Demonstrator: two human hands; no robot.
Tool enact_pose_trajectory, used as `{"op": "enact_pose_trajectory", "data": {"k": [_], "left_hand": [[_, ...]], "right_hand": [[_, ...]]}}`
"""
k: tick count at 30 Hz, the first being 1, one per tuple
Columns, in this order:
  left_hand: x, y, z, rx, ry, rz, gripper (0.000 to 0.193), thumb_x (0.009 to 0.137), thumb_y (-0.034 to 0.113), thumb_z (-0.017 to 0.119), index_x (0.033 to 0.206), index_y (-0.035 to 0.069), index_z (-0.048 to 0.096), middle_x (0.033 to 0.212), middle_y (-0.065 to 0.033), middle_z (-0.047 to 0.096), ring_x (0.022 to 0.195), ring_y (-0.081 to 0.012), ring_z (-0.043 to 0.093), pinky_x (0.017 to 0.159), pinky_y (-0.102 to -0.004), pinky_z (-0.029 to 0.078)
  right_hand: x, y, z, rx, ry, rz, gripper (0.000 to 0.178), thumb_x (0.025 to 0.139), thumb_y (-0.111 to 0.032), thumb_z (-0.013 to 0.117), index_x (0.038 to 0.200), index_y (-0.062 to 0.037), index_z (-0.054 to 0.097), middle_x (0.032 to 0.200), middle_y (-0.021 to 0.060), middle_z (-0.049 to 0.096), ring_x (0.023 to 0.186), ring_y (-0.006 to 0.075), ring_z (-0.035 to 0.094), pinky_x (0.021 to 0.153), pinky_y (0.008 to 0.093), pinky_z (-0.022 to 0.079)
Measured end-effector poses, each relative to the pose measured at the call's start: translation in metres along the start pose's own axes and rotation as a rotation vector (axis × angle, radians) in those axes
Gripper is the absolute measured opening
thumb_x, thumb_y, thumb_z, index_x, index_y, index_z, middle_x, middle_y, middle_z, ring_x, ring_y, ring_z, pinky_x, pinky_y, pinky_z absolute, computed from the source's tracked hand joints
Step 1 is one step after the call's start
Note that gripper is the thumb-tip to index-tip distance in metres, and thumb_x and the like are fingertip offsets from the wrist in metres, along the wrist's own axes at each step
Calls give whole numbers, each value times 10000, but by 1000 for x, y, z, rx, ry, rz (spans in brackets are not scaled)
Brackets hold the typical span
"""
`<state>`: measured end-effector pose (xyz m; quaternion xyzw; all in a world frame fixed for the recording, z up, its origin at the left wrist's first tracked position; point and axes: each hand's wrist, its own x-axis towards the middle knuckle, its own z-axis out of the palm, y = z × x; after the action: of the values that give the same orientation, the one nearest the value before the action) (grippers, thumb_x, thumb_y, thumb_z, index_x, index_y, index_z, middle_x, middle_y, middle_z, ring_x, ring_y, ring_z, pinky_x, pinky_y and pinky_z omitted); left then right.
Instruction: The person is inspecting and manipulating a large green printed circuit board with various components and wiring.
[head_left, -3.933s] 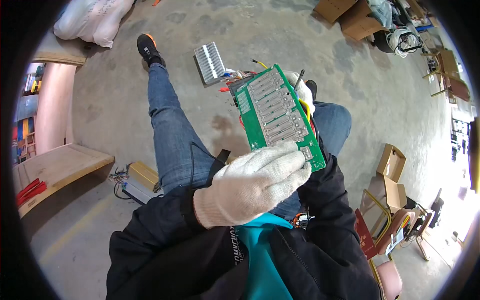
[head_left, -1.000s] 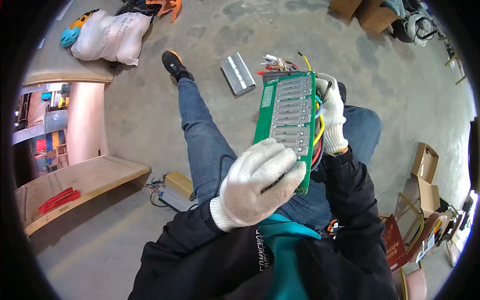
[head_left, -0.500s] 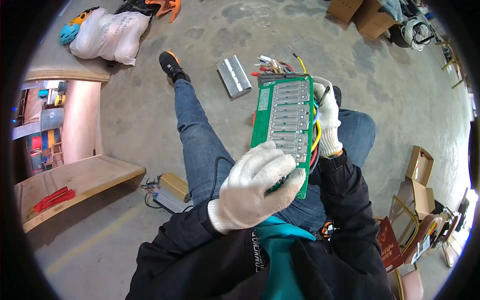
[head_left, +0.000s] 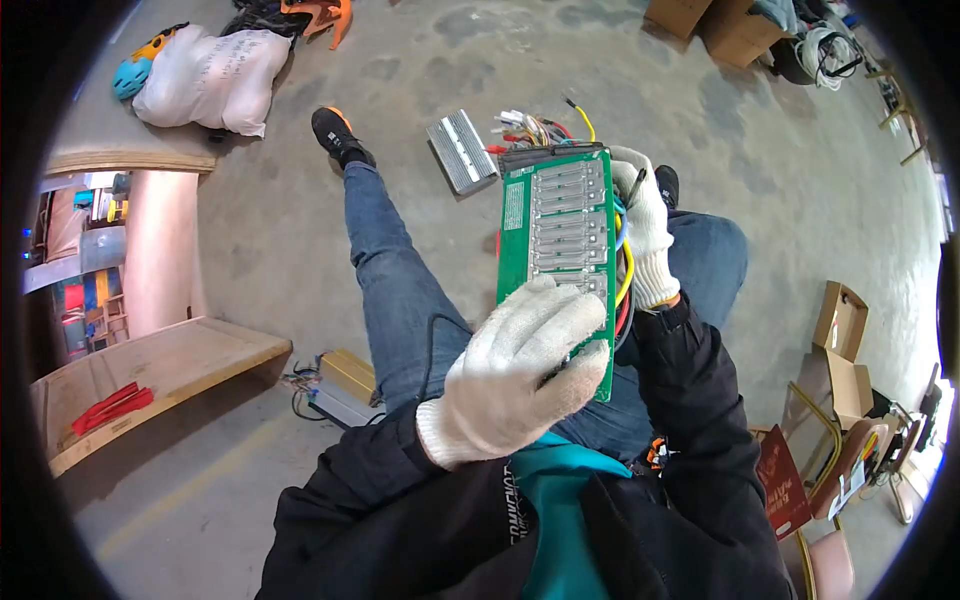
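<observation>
A long green circuit board (head_left: 515,230) with rows of clear-covered metal strips hangs tilted over my lap. My left hand (head_left: 525,375), in a white knit glove, lies across its lower end, thumb and fingers closed on the board; the fingertips' grip is partly hidden. At the upper right edge my right hand (head_left: 645,220), also gloved, holds the board, most of its fingers behind it. A thin dark tip (head_left: 637,184) sticks out by that hand; its kind is unclear. Yellow, blue and red wires (head_left: 627,262) loop along the right edge. More wires with connectors (head_left: 530,128) spread beyond the top.
A silver finned metal case (head_left: 462,152) lies on the concrete floor ahead. A gold box (head_left: 348,376) sits left of my leg. Red strips (head_left: 112,408) rest on a low wooden platform (head_left: 200,350). An open cardboard box (head_left: 840,325) and a chair (head_left: 850,470) stand to the right.
The board and my right hand have shifted slightly left in the picture. The gap between my left thumb and fingers looks narrower. Both hands stay on the board.
</observation>
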<state>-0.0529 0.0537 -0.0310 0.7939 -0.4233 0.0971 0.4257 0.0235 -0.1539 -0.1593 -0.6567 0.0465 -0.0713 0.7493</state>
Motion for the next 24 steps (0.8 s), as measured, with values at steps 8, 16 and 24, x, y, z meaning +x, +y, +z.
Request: {"op": "enact_pose_trajectory", "data": {"k": [8, 16, 24], "left_hand": [[5, 3, -1, 54, -39, 16, 333, 765, 36, 814, 1082, 46, 714, 1276, -194, 700, 1115, -430, 730, 1036, -609, 602], [7, 4, 0, 67, -35, 14, 313, 795, 57, 816, 1090, 60, 710, 1261, -182, 712, 1104, -419, 743, 1022, -594, 616], [7, 5, 0, 53, -46, 8, 338, 806, 56, 817, 1122, 72, 697, 1266, -181, 706, 1111, -420, 744, 1020, -597, 615]], "right_hand": [[1, -8, 6, 258, 47, 131, 243, 1075, -23, 617, 1310, 23, 657, 1341, 84, 614, 1146, 154, 655, 1034, 290, 523], [-3, -14, 8, 88, -2, 53, 379, 1098, -49, 626, 1456, 21, 522, 1183, 92, 699, 1080, 147, 679, 995, 303, 558], [-1, -7, 3, 64, -10, 66, 396, 1099, -57, 630, 1472, 7, 513, 1215, 89, 703, 1121, 157, 681, 1027, 307, 559]]}}
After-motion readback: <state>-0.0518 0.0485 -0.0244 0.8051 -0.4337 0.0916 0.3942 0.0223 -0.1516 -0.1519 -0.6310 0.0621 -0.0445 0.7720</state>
